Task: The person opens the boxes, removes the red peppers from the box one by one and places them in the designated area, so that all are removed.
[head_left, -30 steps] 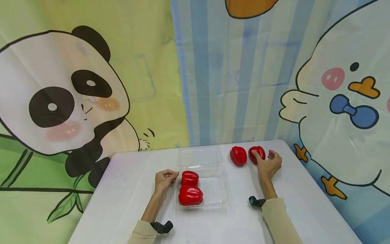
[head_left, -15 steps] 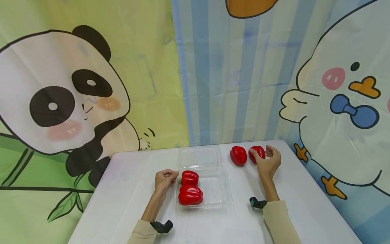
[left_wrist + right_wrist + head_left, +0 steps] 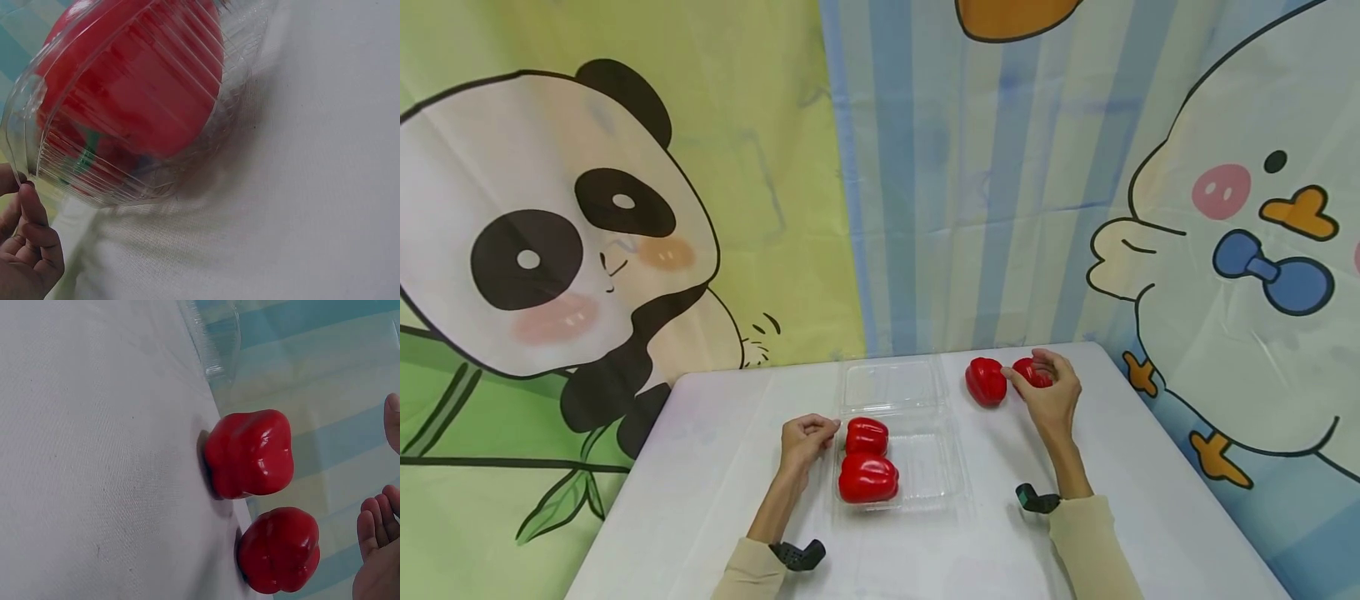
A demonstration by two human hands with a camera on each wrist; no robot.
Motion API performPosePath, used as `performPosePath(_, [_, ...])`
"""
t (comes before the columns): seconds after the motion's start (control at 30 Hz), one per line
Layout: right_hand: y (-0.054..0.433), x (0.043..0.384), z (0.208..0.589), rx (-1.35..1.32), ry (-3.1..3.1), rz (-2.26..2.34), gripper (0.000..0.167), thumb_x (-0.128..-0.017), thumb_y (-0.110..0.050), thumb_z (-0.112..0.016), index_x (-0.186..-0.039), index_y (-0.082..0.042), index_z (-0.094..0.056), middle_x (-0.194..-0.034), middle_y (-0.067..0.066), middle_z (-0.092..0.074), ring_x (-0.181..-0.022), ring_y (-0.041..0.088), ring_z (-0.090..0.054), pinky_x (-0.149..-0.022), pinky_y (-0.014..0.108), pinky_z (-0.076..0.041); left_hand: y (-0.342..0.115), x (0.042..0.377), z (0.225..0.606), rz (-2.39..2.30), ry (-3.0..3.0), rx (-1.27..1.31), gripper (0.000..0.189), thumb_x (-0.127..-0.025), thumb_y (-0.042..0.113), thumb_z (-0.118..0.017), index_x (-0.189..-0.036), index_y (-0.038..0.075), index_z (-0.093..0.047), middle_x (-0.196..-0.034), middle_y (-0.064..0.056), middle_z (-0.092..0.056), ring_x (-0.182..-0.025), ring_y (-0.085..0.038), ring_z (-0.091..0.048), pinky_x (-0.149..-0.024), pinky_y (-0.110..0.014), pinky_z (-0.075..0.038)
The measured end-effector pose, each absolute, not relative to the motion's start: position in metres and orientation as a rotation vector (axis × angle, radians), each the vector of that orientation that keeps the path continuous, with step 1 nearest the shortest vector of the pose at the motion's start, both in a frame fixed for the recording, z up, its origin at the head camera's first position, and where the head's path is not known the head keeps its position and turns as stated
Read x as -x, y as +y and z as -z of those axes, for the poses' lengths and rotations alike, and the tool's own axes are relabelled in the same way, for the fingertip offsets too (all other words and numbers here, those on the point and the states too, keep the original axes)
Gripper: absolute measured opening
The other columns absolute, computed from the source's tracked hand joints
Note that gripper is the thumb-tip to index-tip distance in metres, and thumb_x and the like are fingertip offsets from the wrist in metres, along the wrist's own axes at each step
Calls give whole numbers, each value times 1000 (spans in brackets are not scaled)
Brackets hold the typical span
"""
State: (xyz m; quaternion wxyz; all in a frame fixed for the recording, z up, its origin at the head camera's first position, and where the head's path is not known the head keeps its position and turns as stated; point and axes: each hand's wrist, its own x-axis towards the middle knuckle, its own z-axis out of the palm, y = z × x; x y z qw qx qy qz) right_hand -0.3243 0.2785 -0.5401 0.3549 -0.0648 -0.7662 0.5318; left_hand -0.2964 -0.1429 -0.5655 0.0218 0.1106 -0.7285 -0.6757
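My left hand [image 3: 803,442] pinches the left rim of a clear plastic clamshell box [image 3: 928,467]; the left wrist view shows thumb and fingertips meeting at that rim. Inside the box's left side, a red bell pepper [image 3: 868,478] lies in front of another red bell pepper [image 3: 867,436]. Over at the back right, my right hand [image 3: 1051,400] hovers with fingers spread, partly covering the rightmost bell pepper [image 3: 1036,372]. Its thumb appears close to the left one of that pair, a bell pepper [image 3: 250,453]. In the right wrist view the hand is apart from both peppers.
The box's lid [image 3: 891,387] lies folded back behind its base. A white table [image 3: 722,467] carries everything and ends against a printed cloth backdrop [image 3: 925,208] with cartoon animals. Each wrist wears a small black camera, such as the right camera [image 3: 1037,498].
My right hand has come off the rightmost bell pepper and shifted left and slightly up, its thumb moving toward the other pepper. The left hand stays at the box rim.
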Motion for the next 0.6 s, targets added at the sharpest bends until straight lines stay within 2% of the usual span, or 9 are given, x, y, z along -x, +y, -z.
performPosePath(0.07, [278,323,540,141,-2009,-1374,65,-86,-28,-95,-140,-7,-68,-140,14,-70,-118,33,-69,-110,55,-58,-143,297,566,2093,-2257,-345,17,-95,10,-85,-90,-4,-77,-65,2,-67,-62,-10,-58,-60,-22,-49])
performPosePath(0.13, [278,321,540,108,-2034,-1384,63,-87,-26,-95,-140,-7,-68,-139,13,-71,-117,31,-70,-109,40,-60,-144,298,566,2092,-2256,-346,16,-94,9,-85,-89,-4,-77,-65,2,-67,-62,-10,-58,-60,-22,-49])
performPosePath(0.2, [277,319,539,63,-2048,-1408,61,-87,-21,-95,-140,-6,-69,-138,14,-71,-116,31,-70,-107,25,-57,-144,298,567,2092,-2255,-347,15,-94,8,-84,-88,-4,-77,-64,3,-66,-61,-10,-58,-60,-22,-49])
performPosePath(0.27, [276,318,539,7,-2058,-1434,59,-88,-17,-94,-139,-5,-69,-136,15,-72,-115,34,-69,-104,16,-54,-144,298,567,2095,-2251,-349,15,-94,8,-84,-88,-3,-77,-64,2,-66,-61,-10,-58,-60,-22,-49])
performPosePath(0.3, [275,317,538,-20,-2066,-1444,58,-88,-16,-94,-139,-4,-69,-135,15,-72,-115,35,-69,-104,15,-54,-144,298,567,2096,-2251,-348,15,-94,9,-84,-88,-3,-77,-64,2,-67,-61,-10,-58,-60,-22,-49])
performPosePath(0.43, [268,312,533,-109,-2091,-1498,56,-88,-10,-93,-138,-1,-69,-133,21,-72,-109,21,-71,-103,15,-55,-143,297,565,2104,-2250,-351,17,-94,10,-85,-89,-3,-77,-65,1,-67,-62,-10,-59,-60,-21,-49])
performPosePath(0.53, [261,310,533,-145,-2117,-1550,57,-88,-11,-92,-140,-2,-69,-136,25,-71,-112,24,-72,-105,18,-56,-143,297,565,2105,-2251,-349,17,-94,11,-86,-90,-4,-77,-66,1,-68,-63,-10,-59,-60,-21,-49])
performPosePath(0.6, [257,308,532,-171,-2131,-1582,58,-88,-11,-92,-140,-2,-68,-138,26,-71,-115,34,-71,-106,19,-56,-143,297,565,2107,-2246,-346,17,-94,10,-86,-90,-4,-77,-66,1,-67,-62,-10,-58,-59,-21,-49])
